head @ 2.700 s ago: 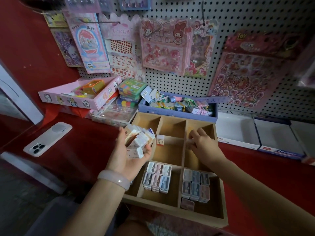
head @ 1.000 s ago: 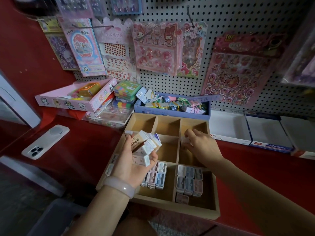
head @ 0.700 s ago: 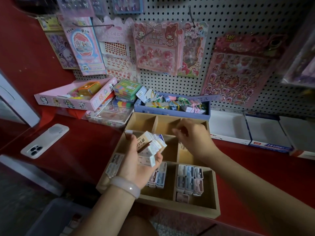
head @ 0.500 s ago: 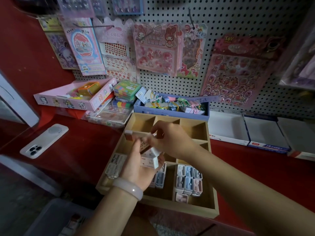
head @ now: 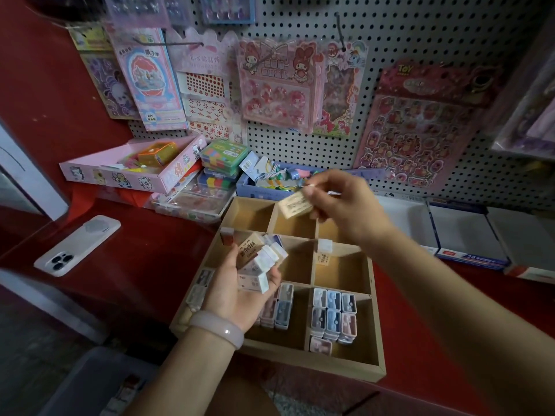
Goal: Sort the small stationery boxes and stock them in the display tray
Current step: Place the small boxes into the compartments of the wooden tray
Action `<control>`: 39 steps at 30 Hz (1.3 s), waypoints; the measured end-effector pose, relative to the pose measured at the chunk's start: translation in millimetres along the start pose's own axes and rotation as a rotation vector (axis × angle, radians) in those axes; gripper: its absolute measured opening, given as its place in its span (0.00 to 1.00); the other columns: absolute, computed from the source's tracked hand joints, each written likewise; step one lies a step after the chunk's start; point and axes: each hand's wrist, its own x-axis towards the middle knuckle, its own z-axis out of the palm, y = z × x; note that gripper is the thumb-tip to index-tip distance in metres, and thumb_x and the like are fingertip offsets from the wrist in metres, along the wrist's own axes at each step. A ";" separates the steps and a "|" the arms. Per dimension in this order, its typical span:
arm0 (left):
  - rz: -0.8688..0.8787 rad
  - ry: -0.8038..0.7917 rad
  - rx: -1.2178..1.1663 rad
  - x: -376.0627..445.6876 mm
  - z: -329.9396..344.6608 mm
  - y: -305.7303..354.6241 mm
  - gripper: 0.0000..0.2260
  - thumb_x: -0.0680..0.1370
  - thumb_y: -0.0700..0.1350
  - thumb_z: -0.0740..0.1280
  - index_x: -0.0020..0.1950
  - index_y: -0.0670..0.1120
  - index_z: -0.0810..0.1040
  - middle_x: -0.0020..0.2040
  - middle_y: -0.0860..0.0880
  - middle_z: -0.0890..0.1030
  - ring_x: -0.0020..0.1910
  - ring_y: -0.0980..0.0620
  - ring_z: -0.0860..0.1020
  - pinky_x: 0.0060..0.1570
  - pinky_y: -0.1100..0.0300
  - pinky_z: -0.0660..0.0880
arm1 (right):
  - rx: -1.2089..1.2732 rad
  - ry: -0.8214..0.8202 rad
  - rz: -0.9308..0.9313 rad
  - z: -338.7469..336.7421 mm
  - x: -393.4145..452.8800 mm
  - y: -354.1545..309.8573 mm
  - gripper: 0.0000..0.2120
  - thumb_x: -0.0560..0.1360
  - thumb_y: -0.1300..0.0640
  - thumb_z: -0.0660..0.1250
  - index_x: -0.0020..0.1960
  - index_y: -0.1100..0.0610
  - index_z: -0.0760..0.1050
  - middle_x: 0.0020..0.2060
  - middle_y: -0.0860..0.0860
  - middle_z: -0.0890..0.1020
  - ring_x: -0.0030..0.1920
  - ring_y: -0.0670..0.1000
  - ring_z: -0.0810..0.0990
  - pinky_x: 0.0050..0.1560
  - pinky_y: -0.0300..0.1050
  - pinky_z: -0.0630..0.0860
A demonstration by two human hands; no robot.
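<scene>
A grey pegboard wall (head: 390, 31) hung with sticker packs rises behind a red counter (head: 144, 265). Along its foot sit a pink carton (head: 126, 177) tilted up at its right end and holding an orange box, a blue tray (head: 255, 192) full of mixed small packets, and a row of white open cartons (head: 462, 232) at the right. In front of these, a wooden display tray (head: 315, 361) with three rows of compartments lies on the counter, its near edge at or past the counter's front. The near row holds upright pastel boxes (head: 333, 316) in tidy blocks; the right middle compartment holds one small cream box (head: 323, 253) leaning at its left divider; the far row's visible parts look bare. The left hand (head: 237, 292), a pale bangle at its wrist, cups a loose bundle of small white and cream boxes (head: 258, 256) above the tray's left side. The right hand (head: 345, 205) pinches a single cream box (head: 295, 204) in its fingertips, raised above the far middle compartment, apart from the left hand. A white phone (head: 77, 245) lies face down on open counter well left of the tray.
</scene>
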 end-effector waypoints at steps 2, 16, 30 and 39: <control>0.001 0.006 -0.024 -0.2 -0.3 2.3 0.16 0.81 0.51 0.57 0.52 0.40 0.77 0.45 0.41 0.80 0.41 0.49 0.74 0.38 0.60 0.67 | -0.242 0.065 -0.045 -21.7 4.5 15.3 0.01 0.76 0.61 0.66 0.47 0.58 0.75 0.38 0.52 0.79 0.30 0.43 0.78 0.31 0.35 0.77; 0.012 0.049 -0.040 3.1 -0.6 -0.9 0.14 0.80 0.51 0.61 0.49 0.41 0.77 0.36 0.42 0.82 0.40 0.50 0.73 0.37 0.60 0.68 | -0.864 -0.135 -0.031 -9.3 -18.3 106.3 0.10 0.75 0.59 0.66 0.56 0.59 0.73 0.50 0.52 0.70 0.47 0.56 0.77 0.47 0.50 0.75; -0.001 0.013 -0.001 -2.2 -2.2 -6.1 0.16 0.80 0.52 0.59 0.51 0.40 0.78 0.45 0.40 0.81 0.41 0.48 0.74 0.39 0.59 0.68 | -1.022 -0.118 -0.032 0.8 -17.1 71.2 0.14 0.77 0.54 0.64 0.61 0.56 0.72 0.56 0.53 0.71 0.49 0.55 0.78 0.47 0.47 0.77; 0.038 -0.122 0.240 -5.4 -1.9 -12.9 0.11 0.74 0.48 0.63 0.48 0.43 0.79 0.39 0.44 0.83 0.34 0.50 0.79 0.35 0.61 0.72 | -0.773 -0.660 -0.054 46.8 5.8 -12.0 0.14 0.76 0.50 0.65 0.57 0.56 0.79 0.53 0.50 0.81 0.53 0.48 0.77 0.52 0.41 0.71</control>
